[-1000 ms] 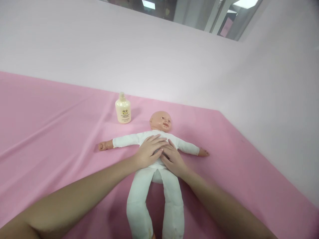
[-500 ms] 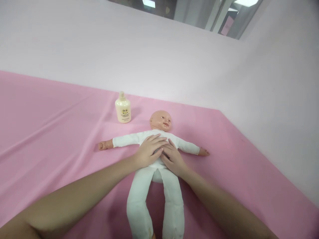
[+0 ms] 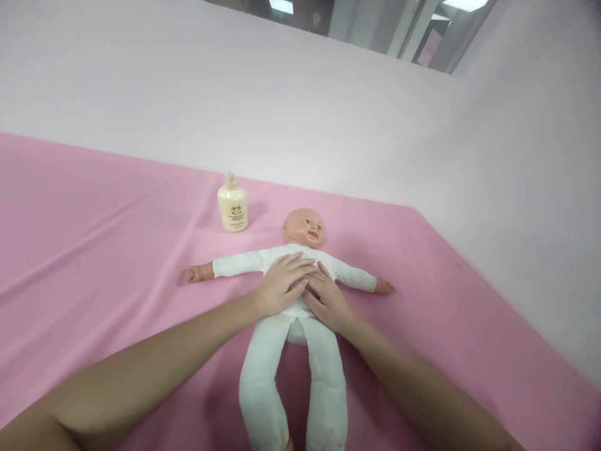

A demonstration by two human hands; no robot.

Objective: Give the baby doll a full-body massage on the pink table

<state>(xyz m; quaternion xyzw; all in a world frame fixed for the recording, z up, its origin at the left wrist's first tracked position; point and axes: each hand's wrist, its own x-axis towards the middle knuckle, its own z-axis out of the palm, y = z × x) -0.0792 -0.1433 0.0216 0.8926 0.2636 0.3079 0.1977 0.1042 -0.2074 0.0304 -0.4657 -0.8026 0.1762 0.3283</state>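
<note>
A baby doll [image 3: 256, 354] with a white cloth body lies on its back, head away from me, arms spread to both sides and legs toward me. My left hand [image 3: 280, 285] rests flat on its chest, fingers stretched out and pointing up to the right. From the other side my right hand [image 3: 327, 299] lies flat on the chest and belly, its fingers angled up to the left. The fingertips of both hands meet or overlap at the middle of the chest. Beneath them, the doll's torso is partly hidden.
A cream-coloured bottle [image 3: 232, 203] with a printed label stands upright to the left of the doll's head. Pink cloth [image 3: 94, 232] with some creases covers the table. White wall [image 3: 188, 81] rises behind and to the right, with a window [image 3: 366, 28] at the top.
</note>
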